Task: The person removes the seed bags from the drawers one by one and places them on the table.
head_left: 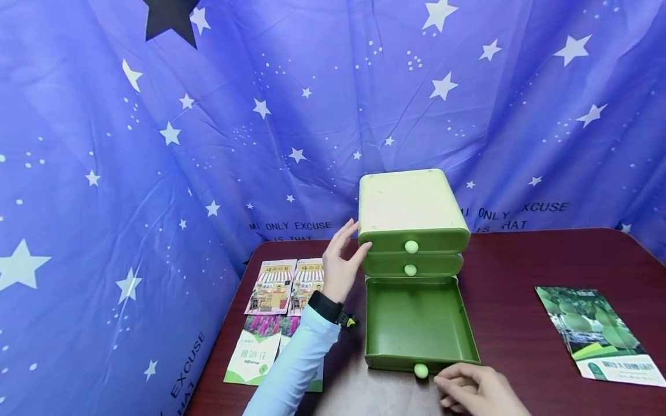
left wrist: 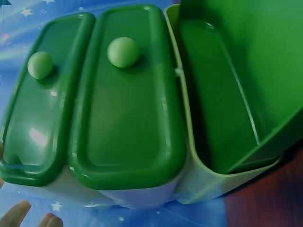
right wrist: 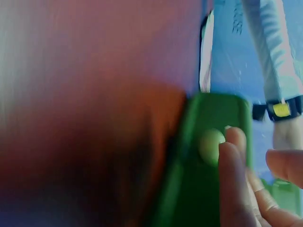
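A small desktop cabinet (head_left: 408, 199) has a cream shell and three green drawers with pale green round knobs. Its upper two drawers are shut. The bottom drawer (head_left: 416, 318) is pulled far out, and nothing lies inside it. My left hand (head_left: 343, 263) rests against the cabinet's left side near the top drawer, thumb by the front corner; only its fingertips (left wrist: 16, 213) show in the left wrist view. By the bottom drawer's knob (head_left: 421, 370) is my right hand (head_left: 481, 387), fingers loosely bent. In the right wrist view its fingers (right wrist: 234, 179) overlap the knob's edge without wrapping it.
On the left of the dark red table (head_left: 499, 346) lie several flat printed packets (head_left: 253, 352), partly behind the left forearm. A green packet picturing round fruits (head_left: 598, 335) lies at the right. A blue star-patterned curtain (head_left: 312, 115) hangs behind the table and along its left.
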### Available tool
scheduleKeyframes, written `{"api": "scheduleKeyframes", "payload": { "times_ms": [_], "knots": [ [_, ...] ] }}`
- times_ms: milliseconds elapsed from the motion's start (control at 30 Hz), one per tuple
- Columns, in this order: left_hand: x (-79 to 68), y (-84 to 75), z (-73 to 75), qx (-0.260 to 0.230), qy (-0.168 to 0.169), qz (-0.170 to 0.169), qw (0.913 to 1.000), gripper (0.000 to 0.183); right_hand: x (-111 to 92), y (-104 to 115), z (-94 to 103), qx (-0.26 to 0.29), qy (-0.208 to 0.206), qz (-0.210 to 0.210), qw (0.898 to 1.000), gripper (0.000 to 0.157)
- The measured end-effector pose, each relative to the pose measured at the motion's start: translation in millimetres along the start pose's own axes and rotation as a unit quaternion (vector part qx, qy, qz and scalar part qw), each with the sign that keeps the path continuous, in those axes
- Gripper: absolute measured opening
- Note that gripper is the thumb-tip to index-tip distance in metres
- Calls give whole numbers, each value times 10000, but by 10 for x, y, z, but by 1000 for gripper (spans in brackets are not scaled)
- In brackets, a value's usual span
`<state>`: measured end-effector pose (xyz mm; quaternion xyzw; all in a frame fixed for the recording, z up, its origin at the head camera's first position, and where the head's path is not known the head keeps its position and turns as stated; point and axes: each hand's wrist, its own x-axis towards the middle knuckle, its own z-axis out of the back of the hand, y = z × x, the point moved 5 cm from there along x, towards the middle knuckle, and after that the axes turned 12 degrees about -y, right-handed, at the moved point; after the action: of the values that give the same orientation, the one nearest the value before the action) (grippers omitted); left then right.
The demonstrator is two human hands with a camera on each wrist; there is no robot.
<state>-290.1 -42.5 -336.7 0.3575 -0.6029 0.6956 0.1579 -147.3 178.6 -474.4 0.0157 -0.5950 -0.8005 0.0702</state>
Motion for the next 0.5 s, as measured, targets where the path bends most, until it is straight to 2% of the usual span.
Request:
{"api": "scheduleKeyframes", "payload": {
  "times_ms": [67,133,200,267,367,500],
  "knots": [
    [-2,67,-14,-140,86,139,9998,42,8,-110,-127,1014,524,-672,9912,35],
    [-5,119,-27,-269,124,268,9992,42,12,-196,-228,1790,830,-1224,9727,43],
    [-10,161,-44,-447,116,381,9982,42,24,-239,-297,2270,960,-1547,9567,47],
    [-21,189,-61,-579,66,460,9972,43,41,-265,-331,2635,1025,-1761,9429,48],
    [-29,200,-79,-608,-3,511,9968,42,74,-296,-342,3267,1127,-1919,9185,40],
    [-31,192,-85,-443,-32,501,9978,42,90,-332,-344,4222,1391,-1970,8738,26]
  ]
}}
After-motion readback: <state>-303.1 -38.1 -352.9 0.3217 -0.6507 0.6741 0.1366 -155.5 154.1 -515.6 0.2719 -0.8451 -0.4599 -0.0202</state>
